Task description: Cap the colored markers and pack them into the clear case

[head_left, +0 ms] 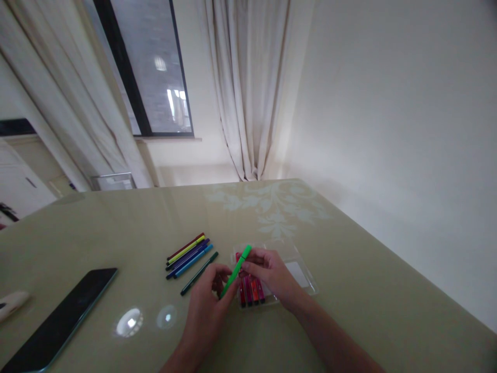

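A bright green felt-tip pen point(236, 269) slants between my two hands. My left hand point(213, 291) grips its lower end, and my right hand point(265, 265) pinches it near the upper, capped end. Beneath my hands lies an open clear plastic case point(306, 277). Several red, purple and orange pens point(252, 291) sit side by side in its left part, partly covered by my fingers. Left of my left hand, a dark green pen point(199, 274) rests on the table, beside a loose row of dark red, yellow, purple and blue pens point(188, 256).
A black tablet or phone point(62, 321) lies on the glossy table point(128, 228) at the left, with a white object point(12, 304) beyond it at the edge of view. A wall point(407, 155) runs along the table's right side. Curtains point(252, 93) and a window stand behind.
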Tool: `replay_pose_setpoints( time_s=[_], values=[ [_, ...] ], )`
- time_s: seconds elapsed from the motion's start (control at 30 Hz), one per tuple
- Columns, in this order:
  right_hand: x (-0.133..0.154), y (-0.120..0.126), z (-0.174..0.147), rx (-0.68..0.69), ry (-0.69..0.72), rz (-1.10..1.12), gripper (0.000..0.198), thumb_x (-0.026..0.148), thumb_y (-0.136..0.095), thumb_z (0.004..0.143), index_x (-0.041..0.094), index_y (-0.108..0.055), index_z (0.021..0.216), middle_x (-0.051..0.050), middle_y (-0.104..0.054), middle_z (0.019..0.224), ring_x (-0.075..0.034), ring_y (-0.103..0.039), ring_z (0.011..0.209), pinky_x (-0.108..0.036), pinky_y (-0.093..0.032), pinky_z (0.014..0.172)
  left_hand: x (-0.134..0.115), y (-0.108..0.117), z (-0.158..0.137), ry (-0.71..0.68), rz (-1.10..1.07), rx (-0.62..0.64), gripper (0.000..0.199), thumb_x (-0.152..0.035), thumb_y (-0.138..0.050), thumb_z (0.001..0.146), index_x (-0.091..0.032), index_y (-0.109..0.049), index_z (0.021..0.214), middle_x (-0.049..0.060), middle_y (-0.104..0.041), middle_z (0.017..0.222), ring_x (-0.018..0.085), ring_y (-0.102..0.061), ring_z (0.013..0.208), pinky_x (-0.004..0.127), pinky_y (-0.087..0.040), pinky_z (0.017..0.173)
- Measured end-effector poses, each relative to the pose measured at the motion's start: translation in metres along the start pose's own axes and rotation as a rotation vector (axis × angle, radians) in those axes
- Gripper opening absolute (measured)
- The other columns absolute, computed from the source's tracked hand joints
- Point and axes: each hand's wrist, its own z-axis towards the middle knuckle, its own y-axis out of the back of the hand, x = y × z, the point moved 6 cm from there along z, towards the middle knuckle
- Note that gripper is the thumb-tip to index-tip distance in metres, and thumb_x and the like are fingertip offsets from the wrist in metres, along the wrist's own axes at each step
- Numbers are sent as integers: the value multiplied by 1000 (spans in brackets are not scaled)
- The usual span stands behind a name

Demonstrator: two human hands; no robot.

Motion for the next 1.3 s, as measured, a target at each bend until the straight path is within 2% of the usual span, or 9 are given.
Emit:
replay_pose_setpoints(
  time_s=[0.17,0.37,0.57,0.67,0.73,0.9,1.03,1.17,1.3],
  values=[
    [5,-3,-1,8,0,13,44,51,-85,76,20,-78,106,-6,-77,96,-21,-72,86,-36,-56,85,-3,0,0,-4,-27,5,26,-45,-70,87,-21,-63,94,-1,-66,79,16,-59,71,26,-46,64],
    [14,-2,-3,-13,38,-45,36,50,-82,79,19,-77,97,-3,-74,82,-18,-70,80,-30,-53,77,-9,-6,-2,8,-119,130,28,-47,-62,95,-21,-67,102,2,-72,87,18,-65,76,28,-50,70],
    [12,-4,-3,-13,39,-34,35,48,-82,79,19,-77,96,-4,-75,85,-19,-69,82,-30,-52,77,-10,-7,-2,13,-117,155,31,-48,-61,96,-20,-69,106,3,-74,89,19,-68,78,29,-55,71],
    [18,1,-3,-39,65,-63,34,47,-81,79,19,-77,97,-4,-75,87,-19,-69,81,-30,-52,75,-14,-7,-5,-98,9,149,28,-45,-60,97,-23,-68,113,4,-74,97,20,-69,85,31,-57,75],
    [26,15,-2,-107,95,-132,32,46,-77,81,18,-77,95,-4,-75,85,-18,-68,77,-28,-51,69,-18,-10,-10,-242,163,154,32,-40,-63,96,-26,-66,124,6,-73,113,23,-69,102,37,-58,89],
    [31,59,0,-224,50,-418,27,43,-71,81,17,-78,87,-3,-73,74,-18,-68,68,-26,-48,59,-21,-31,-25,-539,469,346,53,-27,-64,95,-32,-51,146,6,-60,147,27,-57,131,47,-49,111],
    [9,65,1,-117,-49,-530,24,36,-70,81,16,-79,89,-3,-75,75,-17,-69,64,-27,-53,61,-23,-35,-25,-529,549,387,43,-25,-61,97,-28,-56,140,6,-63,141,26,-60,125,44,-51,107],
    [-1,62,1,-211,-66,-599,17,24,-71,79,19,-77,94,-4,-76,74,-18,-70,64,-28,-54,61,-24,-37,-27,-538,641,407,57,-15,-60,95,-36,-51,146,5,-60,143,27,-58,125,46,-50,106],
    [10,55,-1,-284,-6,-812,8,15,-71,77,21,-75,81,-3,-75,74,-18,-68,68,-29,-51,66,-21,-39,-30,-579,715,412,66,-10,-58,92,-42,-47,149,5,-57,146,29,-54,129,47,-46,107]
  ],
)
